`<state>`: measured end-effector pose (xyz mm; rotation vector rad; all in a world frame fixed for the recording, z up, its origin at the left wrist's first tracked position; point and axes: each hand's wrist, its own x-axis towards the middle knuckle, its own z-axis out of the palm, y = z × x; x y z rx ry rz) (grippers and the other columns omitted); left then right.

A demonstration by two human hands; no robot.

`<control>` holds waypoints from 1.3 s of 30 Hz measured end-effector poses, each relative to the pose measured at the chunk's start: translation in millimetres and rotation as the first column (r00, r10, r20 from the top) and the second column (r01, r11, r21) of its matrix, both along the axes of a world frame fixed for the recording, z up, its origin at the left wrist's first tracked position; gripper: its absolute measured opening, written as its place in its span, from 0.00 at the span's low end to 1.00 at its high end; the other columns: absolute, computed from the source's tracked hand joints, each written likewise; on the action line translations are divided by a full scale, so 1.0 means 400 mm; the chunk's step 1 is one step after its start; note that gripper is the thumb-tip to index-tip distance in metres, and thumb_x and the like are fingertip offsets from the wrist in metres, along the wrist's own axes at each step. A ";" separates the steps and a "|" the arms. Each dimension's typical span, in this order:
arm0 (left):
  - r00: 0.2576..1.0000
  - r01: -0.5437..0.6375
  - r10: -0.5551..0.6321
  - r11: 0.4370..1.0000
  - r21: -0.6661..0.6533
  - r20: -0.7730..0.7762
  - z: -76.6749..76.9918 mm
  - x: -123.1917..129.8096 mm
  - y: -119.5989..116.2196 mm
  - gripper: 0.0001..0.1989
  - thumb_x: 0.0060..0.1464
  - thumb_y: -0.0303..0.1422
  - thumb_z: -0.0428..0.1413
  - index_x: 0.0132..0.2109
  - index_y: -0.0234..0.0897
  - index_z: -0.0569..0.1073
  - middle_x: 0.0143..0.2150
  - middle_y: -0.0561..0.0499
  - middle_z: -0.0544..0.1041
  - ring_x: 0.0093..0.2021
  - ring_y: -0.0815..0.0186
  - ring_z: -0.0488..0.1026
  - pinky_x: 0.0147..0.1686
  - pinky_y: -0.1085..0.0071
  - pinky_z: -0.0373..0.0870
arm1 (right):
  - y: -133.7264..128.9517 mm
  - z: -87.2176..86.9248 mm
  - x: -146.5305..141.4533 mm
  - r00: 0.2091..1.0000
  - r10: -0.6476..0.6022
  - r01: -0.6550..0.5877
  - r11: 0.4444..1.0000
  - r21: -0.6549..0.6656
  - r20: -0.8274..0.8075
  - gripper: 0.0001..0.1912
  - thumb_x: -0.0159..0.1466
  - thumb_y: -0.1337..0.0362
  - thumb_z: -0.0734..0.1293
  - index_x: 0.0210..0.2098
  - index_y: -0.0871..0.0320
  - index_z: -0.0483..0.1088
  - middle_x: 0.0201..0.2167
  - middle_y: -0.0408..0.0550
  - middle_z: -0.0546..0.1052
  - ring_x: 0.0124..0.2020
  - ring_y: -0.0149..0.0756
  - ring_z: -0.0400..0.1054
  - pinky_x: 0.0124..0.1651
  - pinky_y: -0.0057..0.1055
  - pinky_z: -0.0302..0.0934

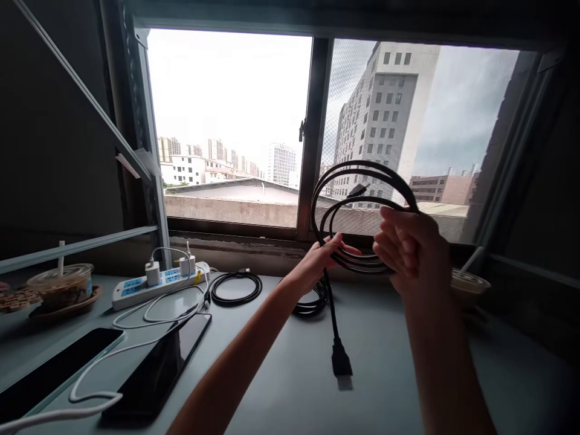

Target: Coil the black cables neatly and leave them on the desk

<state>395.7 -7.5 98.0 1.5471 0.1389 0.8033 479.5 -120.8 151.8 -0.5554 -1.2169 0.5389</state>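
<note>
A black HDMI cable (333, 308), wound into loose loops, is held up in front of the window. My right hand (408, 244) is closed around the right side of the loops. On the lower left of the coil, my left hand (326, 257) grips the strands between thumb and fingers. One plug (342, 359) with a metal tip dangles below my left hand over the table. The other plug (357, 190) sticks out inside the loops near the top. A second coiled black cable (312, 307) lies on the table, partly hidden behind my left forearm.
Another coiled black cable (236, 289) rests beside a white power strip (131, 294) with chargers plugged in. Two phones (158, 374) (49, 368) and a white charging cable (95, 362) lie at the left. Drink cups (63, 281) (469, 284) stand at both sides.
</note>
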 end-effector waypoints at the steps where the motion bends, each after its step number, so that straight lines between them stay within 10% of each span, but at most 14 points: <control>1: 0.997 -0.039 0.040 0.999 -0.011 0.069 0.005 -0.001 0.001 0.20 0.57 0.47 0.48 0.32 0.34 0.73 0.36 0.47 0.77 0.42 0.65 0.73 0.47 0.71 0.64 | 0.009 0.002 0.004 0.999 0.013 -0.013 1.000 0.007 -0.042 0.28 0.51 0.63 0.70 0.09 0.60 0.47 0.04 0.35 0.46 0.06 0.17 0.38 0.09 0.19 0.31; 7: 0.909 -0.216 0.225 0.974 -0.067 0.350 0.035 -0.020 0.009 0.15 0.57 0.45 0.50 0.32 0.36 0.64 0.17 0.60 0.61 0.26 0.68 0.74 0.23 0.78 0.59 | 0.091 -0.013 0.032 0.989 -0.037 0.026 0.997 -0.073 -0.142 0.25 0.52 0.58 0.71 0.19 0.58 0.48 0.13 0.32 0.48 0.10 0.17 0.41 0.11 0.18 0.38; 10: 0.866 -0.360 0.347 0.932 -0.033 0.360 0.045 -0.032 0.013 0.10 0.60 0.39 0.47 0.37 0.37 0.63 0.14 0.63 0.52 0.21 0.69 0.74 0.21 0.79 0.57 | 0.125 -0.032 0.043 0.964 -0.256 0.251 0.965 -0.073 -0.074 0.17 0.53 0.56 0.70 0.30 0.57 0.58 0.18 0.34 0.57 0.11 0.18 0.46 0.11 0.19 0.43; 14: 0.837 -0.463 0.437 0.886 0.001 0.330 0.062 -0.054 0.015 0.07 0.60 0.33 0.46 0.41 0.35 0.64 0.13 0.65 0.51 0.18 0.68 0.72 0.21 0.77 0.62 | 0.141 -0.049 0.048 0.658 -0.741 0.680 0.661 0.316 0.133 0.29 0.55 0.58 0.70 0.53 0.54 0.58 0.44 0.51 0.69 0.28 0.31 0.67 0.20 0.24 0.60; 18: 0.872 -0.443 0.404 0.892 0.094 0.277 0.080 -0.085 0.012 0.14 0.61 0.34 0.44 0.49 0.32 0.65 0.13 0.64 0.54 0.17 0.68 0.71 0.22 0.74 0.66 | 0.131 -0.049 0.045 0.399 -0.885 0.671 0.460 0.582 0.239 0.31 0.60 0.55 0.66 0.60 0.51 0.56 0.53 0.54 0.64 0.45 0.41 0.66 0.34 0.31 0.68; 22: 0.897 -0.433 0.400 0.881 0.190 0.190 0.097 -0.110 0.004 0.16 0.61 0.33 0.43 0.52 0.29 0.66 0.13 0.64 0.55 0.15 0.68 0.70 0.20 0.75 0.67 | 0.125 -0.049 0.044 0.344 -0.892 0.687 0.452 0.569 0.293 0.25 0.63 0.54 0.63 0.58 0.48 0.61 0.48 0.50 0.67 0.29 0.29 0.65 0.33 0.28 0.66; 31: 0.920 -0.387 0.362 0.899 0.204 0.149 0.101 -0.115 -0.007 0.11 0.60 0.31 0.46 0.46 0.31 0.68 0.14 0.63 0.55 0.12 0.72 0.65 0.14 0.77 0.59 | 0.135 -0.059 0.055 0.484 -0.838 0.698 0.543 0.467 0.251 0.18 0.63 0.55 0.63 0.49 0.53 0.70 0.35 0.47 0.71 0.19 0.25 0.58 0.22 0.26 0.59; 39: 0.916 -0.387 0.363 0.913 0.133 0.174 0.089 -0.093 -0.008 0.07 0.59 0.32 0.48 0.35 0.34 0.67 0.14 0.62 0.56 0.11 0.78 0.55 0.12 0.79 0.47 | 0.138 -0.058 0.066 0.513 -0.823 0.679 0.563 0.472 0.244 0.23 0.57 0.53 0.69 0.50 0.54 0.69 0.38 0.48 0.72 0.30 0.31 0.66 0.24 0.25 0.57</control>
